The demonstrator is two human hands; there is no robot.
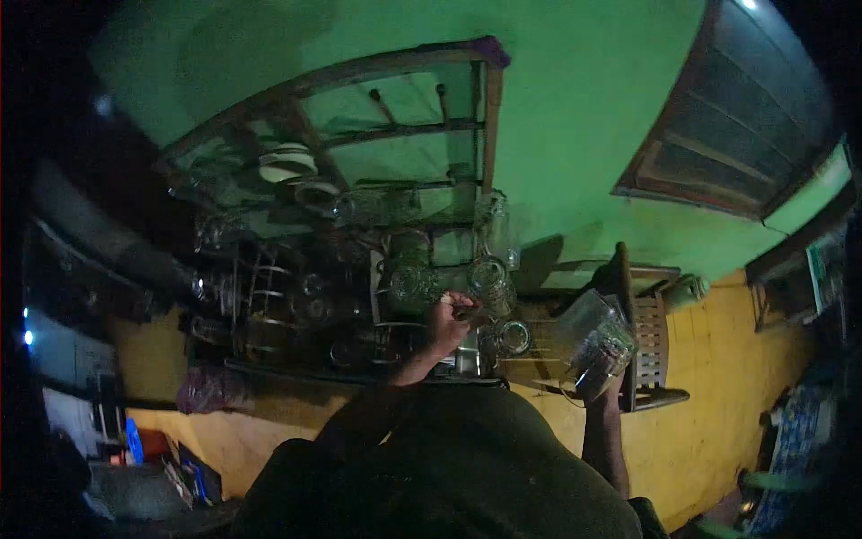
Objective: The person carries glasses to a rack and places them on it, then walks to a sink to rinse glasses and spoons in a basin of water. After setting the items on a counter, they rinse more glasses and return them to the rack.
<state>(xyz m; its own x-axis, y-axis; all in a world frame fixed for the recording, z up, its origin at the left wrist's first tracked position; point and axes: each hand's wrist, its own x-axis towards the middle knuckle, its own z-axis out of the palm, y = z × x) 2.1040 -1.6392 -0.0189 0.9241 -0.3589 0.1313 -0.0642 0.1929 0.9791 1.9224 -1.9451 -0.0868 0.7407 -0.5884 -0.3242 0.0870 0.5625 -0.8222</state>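
My left hand (453, 322) is over the right part of a dish rack (489, 117), its fingers curled closed. What they hold, if anything, is too dark to make out. Close beside it are a clear glass mug (413, 280) and a ribbed glass jar (489, 277), with a round glass (514, 337) just to the right. Out to the right, my right hand (603, 384) is closed around a clear glass mug (600, 334), held up in front of a wooden chair. Blur and glare hide the mug's exact shape.
White bowls (287, 163) sit on the upper rack. A wooden chair (651, 332) stands on the yellow floor (700, 377) at right. A purple bag (211, 388) hangs at the rack's lower left. A green wall (575, 135) rises behind.
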